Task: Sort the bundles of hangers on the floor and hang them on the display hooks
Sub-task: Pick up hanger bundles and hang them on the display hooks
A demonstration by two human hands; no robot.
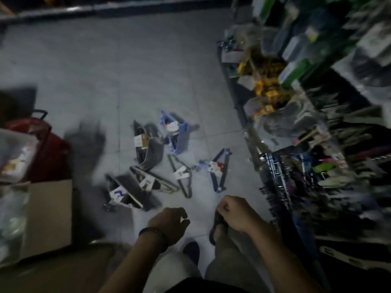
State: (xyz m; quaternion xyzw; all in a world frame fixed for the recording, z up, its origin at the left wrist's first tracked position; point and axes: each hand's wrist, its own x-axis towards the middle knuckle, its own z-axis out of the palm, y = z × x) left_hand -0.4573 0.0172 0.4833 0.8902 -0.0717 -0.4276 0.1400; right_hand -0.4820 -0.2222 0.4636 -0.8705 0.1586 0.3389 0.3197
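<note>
Bundles of hangers (pixel 148 149) lie mixed, grey and blue, on the floor (pixel 84 70) ahead of both hands. Left hand (pixel 169 224) hangs loosely curled, empty. Right hand (pixel 232 212) is fisted, nothing visible in it. Sorting looks barely begun. Next move calls for stooping, gripping one bundle and carrying it to the display hooks (pixel 267 199).

Floor tiles (pixel 84 70) grey, smooth, faint sheen; mid-frame lilac hanger bundle (pixel 176 134) and grey hanger bundle (pixel 148 149) look like moulded plastic, semi-matt, each with a white paper tag (pixel 138 141). Lower left: cardboard box (pixel 50 212), matt brown. Above it, red basket (pixel 53 157) looks plastic, slight sheen; clear plastic bag (pixel 12 153), shiny, crinkled.
</note>
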